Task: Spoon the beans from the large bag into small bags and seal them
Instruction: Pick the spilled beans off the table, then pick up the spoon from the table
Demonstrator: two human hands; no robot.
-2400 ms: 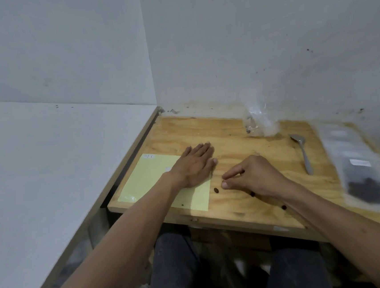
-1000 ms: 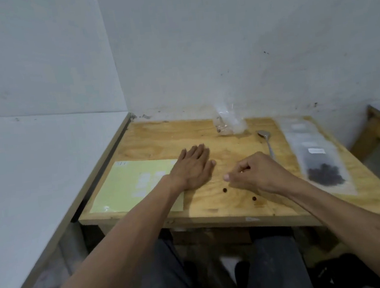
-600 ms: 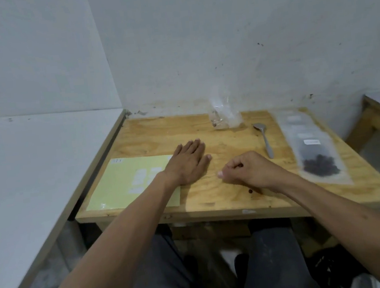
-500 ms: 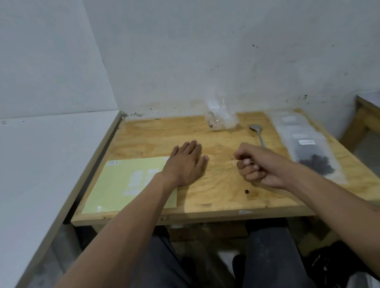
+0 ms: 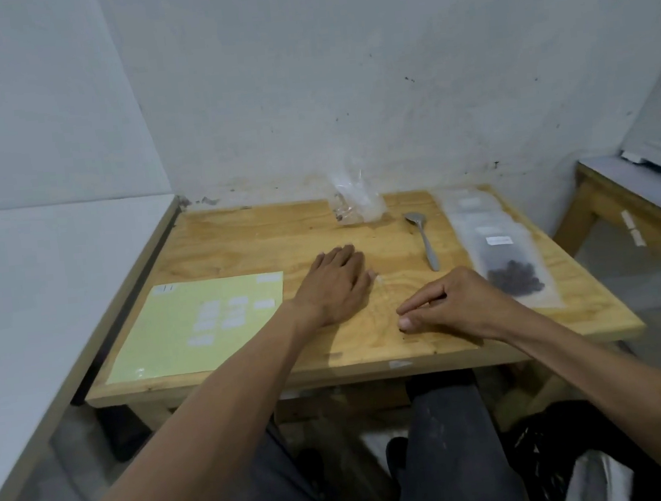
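The beans (image 5: 516,277) are mostly seen as a dark heap inside a clear flat bag (image 5: 504,258) lying at the right side of the wooden surface (image 5: 239,243), on top of what looks like a row of overlapping similar bags running back toward the wall. A crumpled clear bag (image 5: 358,206) is propped near the wall at the middle back, with a few dark specks visible inside it; which of the bags is the large one cannot be told for certain. The spoon (image 5: 424,239) is laid between the crumpled bag and the flat bags, bowl toward the wall, untouched, presumably kept within reach of the right hand.

The left hand (image 5: 334,286) is laid flat on the surface with its fingers straight, nothing being held; it is probably placed there for balance. The right hand (image 5: 453,305) is lowered to the surface near the front edge, forefinger and thumb brought close together at their tips as if a stray bean were being pinched up. Whether anything is actually gripped there cannot be told, as only a small dark spot is seen at the thumb tip.

A pale yellow sheet (image 5: 203,327) carrying small white labels is kept at the left, likely for marking the sealed bags.
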